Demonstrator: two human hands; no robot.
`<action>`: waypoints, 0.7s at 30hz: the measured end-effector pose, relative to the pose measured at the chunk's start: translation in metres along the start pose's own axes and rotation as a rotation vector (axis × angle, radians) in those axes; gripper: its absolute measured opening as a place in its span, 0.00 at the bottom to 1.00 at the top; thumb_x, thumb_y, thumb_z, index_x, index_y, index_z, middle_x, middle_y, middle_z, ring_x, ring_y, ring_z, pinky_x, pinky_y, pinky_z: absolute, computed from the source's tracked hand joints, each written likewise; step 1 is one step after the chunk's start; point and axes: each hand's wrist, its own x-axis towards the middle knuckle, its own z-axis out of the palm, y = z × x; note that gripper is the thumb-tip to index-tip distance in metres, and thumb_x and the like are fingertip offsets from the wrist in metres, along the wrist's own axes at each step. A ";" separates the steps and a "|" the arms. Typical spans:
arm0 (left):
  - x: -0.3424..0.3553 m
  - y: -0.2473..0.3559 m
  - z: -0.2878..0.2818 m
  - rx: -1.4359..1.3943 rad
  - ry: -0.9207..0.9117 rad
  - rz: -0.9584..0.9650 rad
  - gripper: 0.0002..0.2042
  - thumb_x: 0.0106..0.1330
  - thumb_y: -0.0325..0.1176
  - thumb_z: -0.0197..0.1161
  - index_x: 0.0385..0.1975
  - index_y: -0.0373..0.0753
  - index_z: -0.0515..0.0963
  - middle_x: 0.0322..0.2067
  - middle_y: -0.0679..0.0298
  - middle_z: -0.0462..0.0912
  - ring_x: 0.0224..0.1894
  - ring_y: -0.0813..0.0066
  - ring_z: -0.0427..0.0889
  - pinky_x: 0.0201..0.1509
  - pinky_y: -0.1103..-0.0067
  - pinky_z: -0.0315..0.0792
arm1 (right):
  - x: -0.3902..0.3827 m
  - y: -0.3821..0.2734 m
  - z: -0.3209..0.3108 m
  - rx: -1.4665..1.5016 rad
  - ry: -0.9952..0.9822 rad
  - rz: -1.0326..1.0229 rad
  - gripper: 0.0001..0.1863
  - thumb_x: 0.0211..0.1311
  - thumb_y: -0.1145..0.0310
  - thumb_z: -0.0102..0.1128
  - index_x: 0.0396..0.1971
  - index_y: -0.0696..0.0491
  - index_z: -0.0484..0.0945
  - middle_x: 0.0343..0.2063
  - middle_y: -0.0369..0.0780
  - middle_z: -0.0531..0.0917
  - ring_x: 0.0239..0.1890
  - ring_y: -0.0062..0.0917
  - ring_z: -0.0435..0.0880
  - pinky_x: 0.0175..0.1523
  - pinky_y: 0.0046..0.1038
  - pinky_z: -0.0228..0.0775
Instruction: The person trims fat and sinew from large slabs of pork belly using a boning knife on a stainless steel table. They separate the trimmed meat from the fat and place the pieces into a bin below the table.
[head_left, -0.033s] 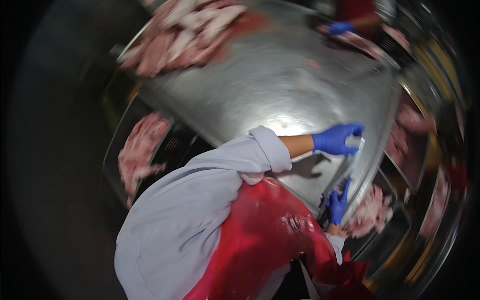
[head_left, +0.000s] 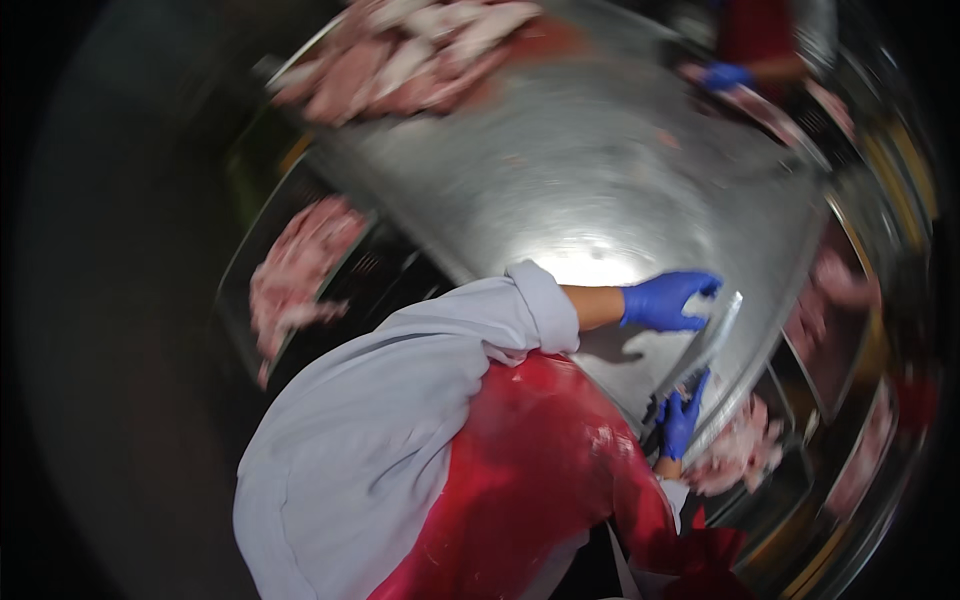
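My left hand (head_left: pixel 668 301), in a blue glove, is held over the metal table (head_left: pixel 580 180) with thumb and fingers apart and nothing between them. Its fingertips are near the far end of a long pale blade. That blade belongs to a knife (head_left: pixel 716 330) that slants up from my right hand (head_left: pixel 680 421), also blue-gloved. The right fingers are around its near end, with one finger stretched along it; the handle is mostly hidden. Between the hands the table surface is bright, with a dark shadow under my left hand.
Pink meat pieces (head_left: pixel 420 65) are piled at the table's far left. Bins of meat (head_left: pixel 305 265) stand beyond the left edge, with more meat (head_left: pixel 745 450) on the right. Far right, a co-worker's blue-gloved hand (head_left: pixel 728 76) touches a long piece of meat.
The table and meat have shifted rightward in view. My left thumb and fingers are farther apart, and the knife's far end now stands clear of them.
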 end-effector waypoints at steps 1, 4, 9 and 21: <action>-0.051 -0.029 -0.005 0.049 0.014 -0.050 0.32 0.61 0.37 0.69 0.64 0.34 0.66 0.54 0.54 0.78 0.56 0.63 0.78 0.59 0.70 0.74 | 0.004 0.004 0.004 -0.160 -0.011 0.033 0.42 0.70 0.80 0.50 0.77 0.36 0.45 0.25 0.33 0.74 0.17 0.15 0.68 0.21 0.17 0.61; -0.217 -0.062 -0.031 -0.280 0.435 -0.578 0.24 0.64 0.31 0.66 0.59 0.36 0.68 0.52 0.57 0.76 0.50 0.68 0.78 0.52 0.75 0.77 | 0.003 0.010 0.025 -0.151 -0.182 0.076 0.43 0.68 0.81 0.50 0.78 0.36 0.45 0.26 0.33 0.75 0.18 0.15 0.68 0.21 0.17 0.61; -0.429 -0.056 -0.054 0.360 1.572 -0.806 0.29 0.56 0.28 0.68 0.58 0.36 0.64 0.46 0.58 0.69 0.44 0.71 0.71 0.50 0.74 0.72 | 0.013 -0.018 0.036 -0.399 -0.372 0.067 0.44 0.67 0.81 0.52 0.78 0.37 0.45 0.26 0.33 0.76 0.18 0.15 0.68 0.21 0.18 0.61; -0.586 0.081 -0.206 1.417 0.407 -0.995 0.20 0.48 0.36 0.69 0.45 0.45 0.78 0.60 0.56 0.71 0.69 0.51 0.63 0.70 0.53 0.54 | 0.045 -0.041 0.117 -0.502 -0.604 -0.025 0.43 0.68 0.80 0.53 0.77 0.37 0.46 0.26 0.31 0.77 0.19 0.12 0.68 0.21 0.17 0.62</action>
